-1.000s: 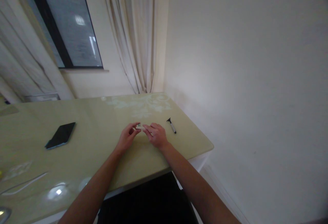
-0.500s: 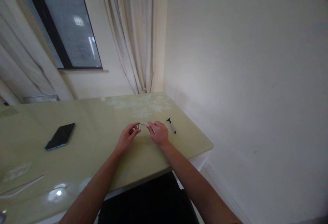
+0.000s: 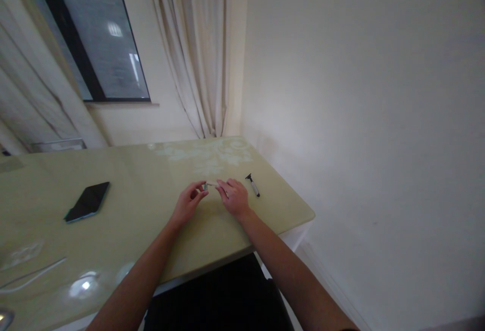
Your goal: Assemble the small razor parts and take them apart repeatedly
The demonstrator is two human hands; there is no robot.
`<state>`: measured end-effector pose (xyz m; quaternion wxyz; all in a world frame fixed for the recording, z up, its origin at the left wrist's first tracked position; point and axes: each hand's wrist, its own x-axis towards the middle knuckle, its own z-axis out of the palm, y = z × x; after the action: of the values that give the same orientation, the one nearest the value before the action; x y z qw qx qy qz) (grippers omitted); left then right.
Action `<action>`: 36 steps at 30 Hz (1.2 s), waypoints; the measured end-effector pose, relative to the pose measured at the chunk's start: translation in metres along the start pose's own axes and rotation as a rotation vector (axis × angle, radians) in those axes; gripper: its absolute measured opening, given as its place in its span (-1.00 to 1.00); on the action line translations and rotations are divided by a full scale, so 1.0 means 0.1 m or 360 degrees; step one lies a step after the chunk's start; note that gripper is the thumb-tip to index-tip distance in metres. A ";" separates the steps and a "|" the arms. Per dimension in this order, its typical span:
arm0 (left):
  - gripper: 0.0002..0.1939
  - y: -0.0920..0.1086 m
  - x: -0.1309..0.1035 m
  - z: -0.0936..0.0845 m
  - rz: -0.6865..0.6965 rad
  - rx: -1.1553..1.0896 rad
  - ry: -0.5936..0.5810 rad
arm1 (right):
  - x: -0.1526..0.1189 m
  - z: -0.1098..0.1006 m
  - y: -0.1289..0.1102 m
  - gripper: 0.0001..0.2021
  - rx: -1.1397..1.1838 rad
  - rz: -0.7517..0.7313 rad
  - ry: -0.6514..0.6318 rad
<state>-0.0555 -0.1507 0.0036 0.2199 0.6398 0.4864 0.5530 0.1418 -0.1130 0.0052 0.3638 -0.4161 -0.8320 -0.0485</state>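
Note:
My left hand (image 3: 189, 200) is closed, pinching a small upright bar (image 3: 205, 187) with a green and dark surface between thumb and fingers. My right hand (image 3: 234, 197) is closed on a thin, pale stick (image 3: 212, 184), which points left to the bar. The stick's tip is at or very close to the bar; touching or apart, I cannot tell. Fingers hide the stick's other end. Just right of my right hand, a razor (image 3: 252, 185) with a black head and grey handle lies on the table.
The pale green glossy table (image 3: 151, 235) meets the wall at the back. On its left lies a dark tablet or phone (image 3: 88, 201). A white cable (image 3: 36, 276) and a clear plastic piece (image 3: 22, 255) lie at the near left. A curtain (image 3: 197, 58) hangs behind.
The stick's tip has shifted slightly at the bar and looks paler. Both hands keep nearly the same place and grip. The view has moved a little.

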 end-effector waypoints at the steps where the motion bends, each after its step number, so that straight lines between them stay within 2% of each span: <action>1: -0.59 0.00 0.00 0.00 -0.0003 0.0012 0.0001 | 0.00 0.00 -0.01 -0.64 0.0017 -0.0064 -0.0007; 3: -0.58 0.01 0.01 -0.01 -0.0008 0.0029 0.0003 | -0.01 0.00 -0.03 -0.64 0.0026 -0.0129 -0.0009; 8: -0.62 -0.01 0.01 -0.01 0.0004 0.0005 -0.0010 | 0.01 0.00 -0.02 -0.67 -0.0048 0.0046 0.0028; 13: -0.61 -0.02 0.00 0.00 0.0006 0.0009 0.0000 | 0.00 -0.02 -0.04 -0.66 -0.0016 -0.0115 -0.0013; 19: -0.62 -0.04 0.00 0.01 0.0010 -0.0041 0.0006 | 0.00 -0.01 -0.03 -0.69 -0.0096 0.0010 0.0031; 24: -0.61 -0.04 0.01 -0.01 0.0018 -0.0028 0.0000 | 0.00 0.01 -0.03 -0.65 -0.0071 -0.0100 0.0030; 30: -0.63 -0.03 0.01 -0.01 0.0005 -0.0019 0.0020 | 0.00 0.00 -0.01 -0.66 -0.0099 0.0054 0.0055; 36: -0.61 -0.04 0.00 0.00 0.0011 -0.0025 0.0031 | 0.00 0.00 -0.04 -0.63 -0.0048 -0.0062 0.0041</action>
<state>-0.0566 -0.1486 0.0008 0.2182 0.6342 0.4820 0.5637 0.1390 -0.1158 0.0060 0.3672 -0.4046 -0.8343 -0.0734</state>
